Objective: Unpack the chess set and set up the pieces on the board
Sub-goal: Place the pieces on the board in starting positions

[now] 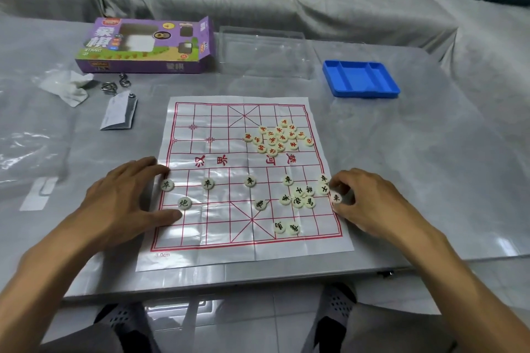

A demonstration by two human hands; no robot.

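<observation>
Now our left hand [126, 195] rests flat, fingers spread, on the board [218, 226] edge, while our right hand [361, 198] pinches a black-lettered piece [336, 198] between curled fingertips.

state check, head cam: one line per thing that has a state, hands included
box: lying flat, right end flap open
clear lid: off, behind the board
blue tray: empty
board: unfolded flat, creased
red pieces: heaped, unplaced
black soldiers: five set in a row
left hand: flat, fingers straight on the board edge
right hand: pinching a black piece
</observation>
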